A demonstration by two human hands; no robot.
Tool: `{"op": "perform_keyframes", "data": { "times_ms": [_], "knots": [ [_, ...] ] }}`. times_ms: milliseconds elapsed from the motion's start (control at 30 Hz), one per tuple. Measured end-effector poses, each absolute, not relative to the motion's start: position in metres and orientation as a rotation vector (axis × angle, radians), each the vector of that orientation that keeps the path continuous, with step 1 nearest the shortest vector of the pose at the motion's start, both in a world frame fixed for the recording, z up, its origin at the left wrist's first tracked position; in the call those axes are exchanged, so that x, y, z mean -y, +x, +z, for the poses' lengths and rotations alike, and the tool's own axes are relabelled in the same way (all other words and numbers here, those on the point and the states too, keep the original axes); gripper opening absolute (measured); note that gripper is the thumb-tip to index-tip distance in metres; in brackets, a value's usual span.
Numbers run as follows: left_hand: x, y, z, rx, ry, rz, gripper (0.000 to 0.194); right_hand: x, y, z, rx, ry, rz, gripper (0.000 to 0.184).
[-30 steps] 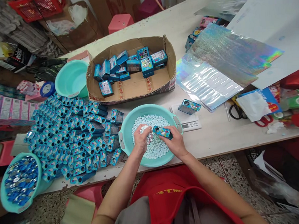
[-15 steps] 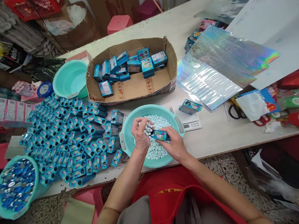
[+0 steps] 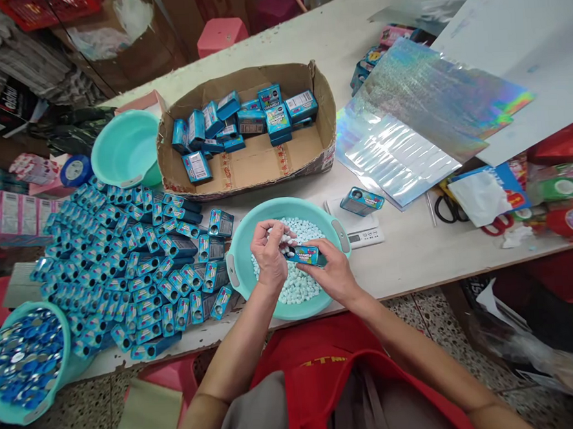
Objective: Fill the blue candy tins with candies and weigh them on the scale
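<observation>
Several pale candies are pinched in the left hand's (image 3: 271, 253) curled fingers; a blue box (image 3: 307, 255) is gripped by the right hand (image 3: 336, 271) at frame centre.

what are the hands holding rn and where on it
The left hand pinches white candies between its fingers; the right hand grips a blue box by its sides, near one end.

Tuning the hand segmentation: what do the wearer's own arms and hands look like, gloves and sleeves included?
Left hand and right hand are ungloved; forearms bare, no watch or bracelet visible. No cuffs show. At the torso: grey clothing, red apron-like garment with yellow lettering.
</observation>
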State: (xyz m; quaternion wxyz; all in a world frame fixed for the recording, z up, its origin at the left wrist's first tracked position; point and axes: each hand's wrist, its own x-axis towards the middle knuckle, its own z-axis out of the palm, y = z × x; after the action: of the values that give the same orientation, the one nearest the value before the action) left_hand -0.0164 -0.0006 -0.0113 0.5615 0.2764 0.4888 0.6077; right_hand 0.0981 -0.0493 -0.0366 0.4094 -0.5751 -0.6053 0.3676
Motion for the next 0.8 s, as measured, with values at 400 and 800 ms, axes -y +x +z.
{"op": "perform_keyframes", "data": {
  "times_ms": [400, 800],
  "knots": [
    [0.004, -0.011, 0.0, -1.153, 0.682, 1.533, 0.021, 0.051, 0.101, -0.028, 1.46, -1.378, 0.937, 0.031],
    [-0.014, -0.048, -0.049, -1.496, 0.912, 0.919, 0.026, 0.051, 0.121, -0.082, 1.034, -1.256, 1.326, 0.043]
  ]
}}
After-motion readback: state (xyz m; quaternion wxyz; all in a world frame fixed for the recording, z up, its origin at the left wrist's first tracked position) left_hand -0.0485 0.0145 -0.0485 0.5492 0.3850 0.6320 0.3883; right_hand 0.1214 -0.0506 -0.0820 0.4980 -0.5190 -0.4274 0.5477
